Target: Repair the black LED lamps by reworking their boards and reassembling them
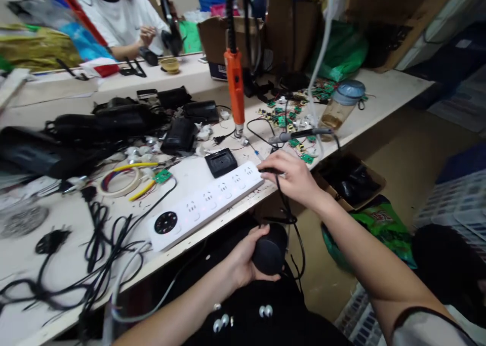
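Observation:
My left hand (246, 262) is wrapped round a black rounded device (270, 250) just below the table's front edge. Above it, by the right end of a white power strip (208, 202), my right hand (286, 176) pinches a small black piece (270, 170), from which a black cord seems to hang down. An orange electric screwdriver (235, 88) hangs upright, its tip over the table behind the strip. A black square part (220, 162) lies behind the strip, and a grey-handled tool (299, 135) rests beyond my right hand.
Black housings (125, 118) and tangled black cables (102, 234) cover the left side. Green circuit boards (292, 118) and a blue-lidded jar (343, 103) stand at the right. Across the table sits a person in a white shirt (117, 22). Below the right edge is an open box (351, 181).

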`<move>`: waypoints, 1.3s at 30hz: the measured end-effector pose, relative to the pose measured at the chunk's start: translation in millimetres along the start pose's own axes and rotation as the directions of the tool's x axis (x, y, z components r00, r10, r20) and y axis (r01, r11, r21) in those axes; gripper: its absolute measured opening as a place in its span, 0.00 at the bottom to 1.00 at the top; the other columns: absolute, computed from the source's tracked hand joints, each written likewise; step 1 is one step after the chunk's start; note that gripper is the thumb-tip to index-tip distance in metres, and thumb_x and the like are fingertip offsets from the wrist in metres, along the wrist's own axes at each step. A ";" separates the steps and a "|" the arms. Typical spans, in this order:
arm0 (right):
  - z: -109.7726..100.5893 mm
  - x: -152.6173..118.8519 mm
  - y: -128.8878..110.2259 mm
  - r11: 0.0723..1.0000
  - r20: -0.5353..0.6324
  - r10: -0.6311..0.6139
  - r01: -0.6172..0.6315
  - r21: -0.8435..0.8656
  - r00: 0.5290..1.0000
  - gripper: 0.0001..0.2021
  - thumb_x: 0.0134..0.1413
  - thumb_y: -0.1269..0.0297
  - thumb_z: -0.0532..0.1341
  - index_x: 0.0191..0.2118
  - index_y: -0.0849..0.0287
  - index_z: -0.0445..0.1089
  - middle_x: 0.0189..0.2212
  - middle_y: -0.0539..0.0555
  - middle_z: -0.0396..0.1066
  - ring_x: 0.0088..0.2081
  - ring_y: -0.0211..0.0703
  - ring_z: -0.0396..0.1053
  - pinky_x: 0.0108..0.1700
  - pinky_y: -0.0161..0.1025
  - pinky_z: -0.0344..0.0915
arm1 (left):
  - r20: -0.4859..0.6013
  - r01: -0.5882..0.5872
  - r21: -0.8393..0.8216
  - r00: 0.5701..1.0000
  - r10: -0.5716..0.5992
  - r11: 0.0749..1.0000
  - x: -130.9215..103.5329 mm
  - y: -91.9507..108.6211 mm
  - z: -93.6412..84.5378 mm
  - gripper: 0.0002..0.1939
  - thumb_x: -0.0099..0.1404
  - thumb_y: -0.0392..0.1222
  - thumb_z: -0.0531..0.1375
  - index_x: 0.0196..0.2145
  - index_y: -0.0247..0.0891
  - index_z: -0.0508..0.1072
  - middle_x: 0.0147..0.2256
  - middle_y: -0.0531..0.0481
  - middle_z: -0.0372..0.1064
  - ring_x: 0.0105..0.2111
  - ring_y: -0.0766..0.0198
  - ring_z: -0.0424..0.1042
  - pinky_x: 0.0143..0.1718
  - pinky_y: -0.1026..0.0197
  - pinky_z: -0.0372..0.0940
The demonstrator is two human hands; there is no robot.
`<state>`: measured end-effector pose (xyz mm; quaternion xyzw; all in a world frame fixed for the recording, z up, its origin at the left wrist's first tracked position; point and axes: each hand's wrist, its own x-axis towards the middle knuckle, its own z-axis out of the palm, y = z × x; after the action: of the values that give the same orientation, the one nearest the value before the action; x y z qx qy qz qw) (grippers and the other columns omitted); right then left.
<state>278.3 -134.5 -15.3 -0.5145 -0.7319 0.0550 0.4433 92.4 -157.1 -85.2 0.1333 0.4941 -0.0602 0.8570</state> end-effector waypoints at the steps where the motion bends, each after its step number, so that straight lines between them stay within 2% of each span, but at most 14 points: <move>1: 1.3 2.4 1.6 1.000 -0.001 0.010 -0.010 -0.003 1.000 0.06 0.59 0.69 0.63 0.42 0.59 0.74 0.37 0.55 0.72 0.39 0.43 0.71 0.41 0.39 0.68 | 0.006 -0.026 0.000 1.000 0.026 1.000 0.0 -2.1 1.4 0.22 0.65 0.52 0.57 0.54 0.46 0.59 0.33 0.45 0.72 0.25 0.52 0.75 0.22 0.51 0.71; 5: 4.9 4.4 7.9 0.998 0.044 0.053 -0.052 -0.026 0.998 0.07 0.58 0.69 0.63 0.43 0.59 0.74 0.37 0.55 0.73 0.39 0.44 0.71 0.39 0.39 0.68 | 0.010 -0.098 -0.025 0.995 0.099 0.995 -0.5 -5.7 -0.5 0.19 0.65 0.49 0.57 0.52 0.50 0.58 0.34 0.49 0.71 0.24 0.55 0.74 0.20 0.50 0.71; 14: 8.5 -2.4 12.8 0.982 0.032 0.181 -0.178 -0.068 0.983 0.07 0.58 0.65 0.63 0.42 0.57 0.75 0.37 0.54 0.71 0.38 0.44 0.70 0.35 0.38 0.67 | 0.084 -0.089 -0.008 0.992 0.089 0.996 0.5 -8.6 -12.2 0.23 0.62 0.50 0.61 0.52 0.48 0.61 0.35 0.47 0.71 0.25 0.51 0.75 0.21 0.48 0.71; 20: -9.7 -13.2 -0.7 0.980 -0.025 0.181 -0.182 -0.084 0.983 0.06 0.58 0.66 0.63 0.41 0.56 0.75 0.37 0.54 0.72 0.40 0.44 0.70 0.37 0.38 0.67 | 0.107 -0.087 0.057 0.991 0.081 0.995 3.8 -7.3 -0.5 0.24 0.62 0.51 0.61 0.54 0.51 0.60 0.37 0.47 0.71 0.27 0.53 0.75 0.23 0.48 0.72; 23: -19.6 -13.9 -0.4 0.980 -0.036 0.191 -0.193 -0.051 0.981 0.06 0.58 0.68 0.64 0.41 0.57 0.75 0.38 0.54 0.72 0.41 0.43 0.70 0.41 0.38 0.67 | 0.100 -0.078 0.049 0.992 0.073 0.996 7.4 -1.3 7.7 0.24 0.62 0.50 0.63 0.54 0.52 0.62 0.38 0.47 0.72 0.28 0.53 0.76 0.26 0.46 0.72; 26: -19.8 -6.9 9.2 0.985 0.045 0.175 -0.175 -0.002 0.984 0.07 0.57 0.70 0.64 0.41 0.59 0.75 0.38 0.54 0.73 0.41 0.42 0.71 0.44 0.38 0.66 | 0.051 -0.045 -0.045 0.998 0.047 0.998 17.4 9.2 11.4 0.22 0.61 0.50 0.63 0.51 0.48 0.65 0.35 0.47 0.73 0.28 0.53 0.75 0.27 0.46 0.72; 30: -4.2 14.0 27.8 0.992 0.264 0.113 -0.121 0.016 0.958 0.09 0.57 0.74 0.63 0.43 0.61 0.74 0.38 0.53 0.75 0.40 0.41 0.72 0.43 0.36 0.65 | -0.016 -0.038 -0.153 0.999 0.036 0.988 35.4 24.9 3.7 0.18 0.65 0.53 0.58 0.41 0.33 0.69 0.27 0.43 0.72 0.27 0.53 0.74 0.27 0.52 0.72; 34: 11.8 38.5 40.1 0.999 0.425 0.027 -0.010 -0.042 0.905 0.09 0.57 0.78 0.61 0.42 0.63 0.74 0.37 0.56 0.75 0.41 0.42 0.71 0.44 0.37 0.65 | -0.114 -0.119 -0.276 0.989 0.090 0.954 46.4 32.5 -5.6 0.16 0.69 0.51 0.52 0.38 0.34 0.68 0.25 0.45 0.71 0.26 0.55 0.73 0.27 0.54 0.71; 39: 15.7 58.5 43.0 0.997 0.556 -0.034 0.067 -0.040 0.830 0.08 0.55 0.79 0.62 0.39 0.63 0.75 0.34 0.54 0.74 0.37 0.40 0.70 0.41 0.35 0.64 | -0.147 -0.163 -0.365 0.982 0.116 0.916 51.9 30.5 -1.5 0.14 0.70 0.47 0.51 0.39 0.34 0.69 0.27 0.43 0.72 0.29 0.54 0.74 0.29 0.54 0.70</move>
<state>293.0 -61.7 -13.2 -0.4695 -0.8436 0.1691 0.1984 124.5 -126.0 -125.5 0.0051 0.5372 0.1052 0.8369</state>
